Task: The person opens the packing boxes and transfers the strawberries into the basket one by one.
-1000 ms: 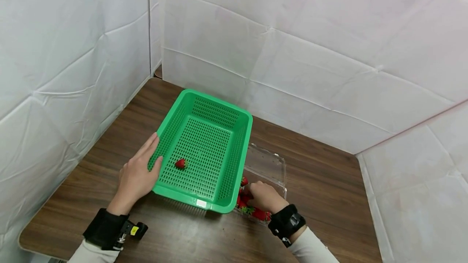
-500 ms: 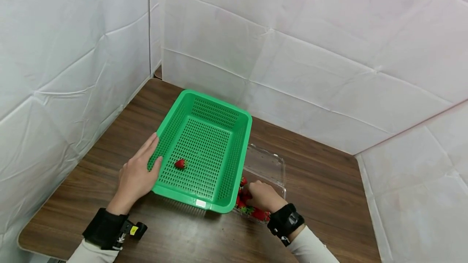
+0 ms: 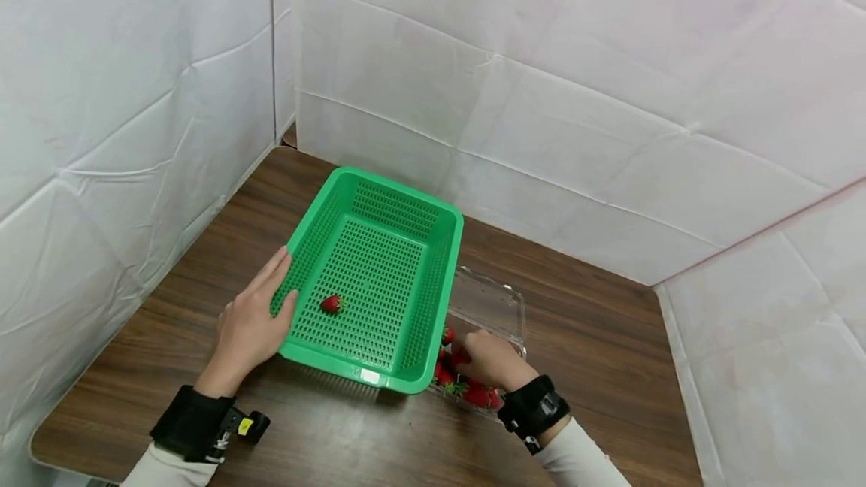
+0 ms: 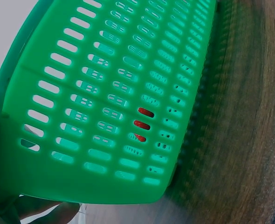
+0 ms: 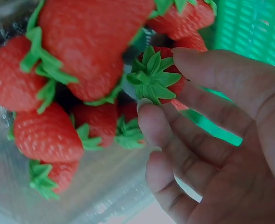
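Observation:
A green perforated plastic basket [image 3: 368, 269] stands on the table with one strawberry [image 3: 331, 303] on its floor. My left hand [image 3: 252, 325] holds the basket's left rim; in the left wrist view its fingers [image 4: 44, 212] show only partly, beside the lower corner of the rim. To the right of the basket, my right hand [image 3: 497, 361] reaches into a clear plastic clamshell box [image 3: 487, 301] of strawberries. In the right wrist view, the thumb and fingers pinch a strawberry [image 5: 154, 74] whose green leaf cap faces the camera. Several other strawberries [image 5: 46, 135] lie beside it.
The clamshell's lid is folded open toward the back. A brown wood-grain table [image 3: 582, 337] lies beneath everything. White sheeting [image 3: 541, 96] closes off the back and both sides. The basket's right edge overhangs part of the clamshell.
My right hand has shifted slightly right within the clamshell, and red fruit shows more at its fingertips. My left hand and the basket stay put; the head view drifts slightly.

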`<control>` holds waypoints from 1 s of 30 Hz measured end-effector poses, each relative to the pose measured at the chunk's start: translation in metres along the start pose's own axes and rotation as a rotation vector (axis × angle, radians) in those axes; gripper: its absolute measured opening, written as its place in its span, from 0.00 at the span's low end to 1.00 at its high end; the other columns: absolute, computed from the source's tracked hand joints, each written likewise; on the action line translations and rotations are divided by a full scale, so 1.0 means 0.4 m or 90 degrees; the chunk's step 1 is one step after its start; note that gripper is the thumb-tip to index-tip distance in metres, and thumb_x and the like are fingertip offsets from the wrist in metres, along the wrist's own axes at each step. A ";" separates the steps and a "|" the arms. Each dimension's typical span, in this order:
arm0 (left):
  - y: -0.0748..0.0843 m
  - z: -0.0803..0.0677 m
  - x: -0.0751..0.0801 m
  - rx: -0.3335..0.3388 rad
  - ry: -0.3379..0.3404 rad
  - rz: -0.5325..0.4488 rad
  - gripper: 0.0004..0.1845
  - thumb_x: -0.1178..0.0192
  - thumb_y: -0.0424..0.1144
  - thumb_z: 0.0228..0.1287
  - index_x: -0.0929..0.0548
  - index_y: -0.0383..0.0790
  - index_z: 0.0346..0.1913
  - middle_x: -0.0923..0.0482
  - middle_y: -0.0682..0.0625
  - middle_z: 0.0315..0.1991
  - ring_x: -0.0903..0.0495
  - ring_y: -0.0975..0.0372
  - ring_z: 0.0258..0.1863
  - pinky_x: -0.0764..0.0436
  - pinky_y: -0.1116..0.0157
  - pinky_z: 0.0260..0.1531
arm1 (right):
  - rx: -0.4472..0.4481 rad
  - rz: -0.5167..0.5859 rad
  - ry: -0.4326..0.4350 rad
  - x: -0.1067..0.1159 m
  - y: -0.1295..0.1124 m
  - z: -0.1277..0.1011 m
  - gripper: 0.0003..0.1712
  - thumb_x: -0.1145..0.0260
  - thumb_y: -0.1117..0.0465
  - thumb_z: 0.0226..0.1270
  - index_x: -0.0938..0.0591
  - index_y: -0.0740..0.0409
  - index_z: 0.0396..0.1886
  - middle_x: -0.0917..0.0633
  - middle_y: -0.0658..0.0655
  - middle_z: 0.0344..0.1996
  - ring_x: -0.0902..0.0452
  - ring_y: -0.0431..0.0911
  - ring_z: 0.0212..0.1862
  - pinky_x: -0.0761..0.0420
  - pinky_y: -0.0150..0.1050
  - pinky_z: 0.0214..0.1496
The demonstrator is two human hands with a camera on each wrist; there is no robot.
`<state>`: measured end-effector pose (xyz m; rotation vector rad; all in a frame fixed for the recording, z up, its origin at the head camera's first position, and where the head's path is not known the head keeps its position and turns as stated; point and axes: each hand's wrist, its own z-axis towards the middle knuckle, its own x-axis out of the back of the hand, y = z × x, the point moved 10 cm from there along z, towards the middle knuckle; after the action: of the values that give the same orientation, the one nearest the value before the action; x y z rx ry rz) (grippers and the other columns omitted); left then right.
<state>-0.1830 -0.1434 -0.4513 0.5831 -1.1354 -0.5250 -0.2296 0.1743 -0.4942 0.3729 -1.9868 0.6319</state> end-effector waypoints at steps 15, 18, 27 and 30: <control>-0.003 -0.001 -0.004 0.006 -0.002 0.002 0.30 0.45 0.39 0.70 0.37 0.45 0.74 0.40 0.48 0.74 0.51 0.69 0.07 0.47 0.70 0.10 | 0.027 0.016 0.050 0.104 -0.014 -0.028 0.17 0.37 0.64 0.67 0.19 0.59 0.55 0.14 0.56 0.35 0.30 0.34 0.22 0.27 0.33 0.31; -0.004 -0.001 -0.003 0.005 0.002 0.002 0.30 0.45 0.40 0.70 0.37 0.45 0.74 0.39 0.48 0.74 0.51 0.69 0.07 0.47 0.70 0.10 | 0.027 0.011 0.063 0.133 -0.024 -0.034 0.20 0.38 0.65 0.67 0.21 0.60 0.58 0.15 0.58 0.37 0.34 0.33 0.19 0.30 0.32 0.30; -0.002 0.000 -0.001 -0.004 0.008 0.003 0.30 0.45 0.39 0.70 0.37 0.45 0.74 0.40 0.49 0.74 0.52 0.69 0.07 0.47 0.70 0.10 | 0.059 0.004 0.101 0.204 -0.064 -0.033 0.11 0.39 0.65 0.69 0.19 0.56 0.49 0.20 0.53 0.37 0.34 0.37 0.26 0.31 0.33 0.32; -0.001 -0.001 -0.001 -0.003 0.008 0.004 0.30 0.45 0.40 0.70 0.37 0.45 0.74 0.40 0.49 0.74 0.52 0.69 0.07 0.47 0.70 0.10 | 0.064 -0.001 0.106 0.223 -0.077 -0.026 0.03 0.40 0.65 0.69 0.21 0.54 0.39 0.25 0.51 0.30 0.37 0.38 0.27 0.34 0.33 0.31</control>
<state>-0.1830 -0.1434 -0.4522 0.5777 -1.1229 -0.5178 -0.2486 0.1556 -0.4032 0.3699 -1.8004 0.7392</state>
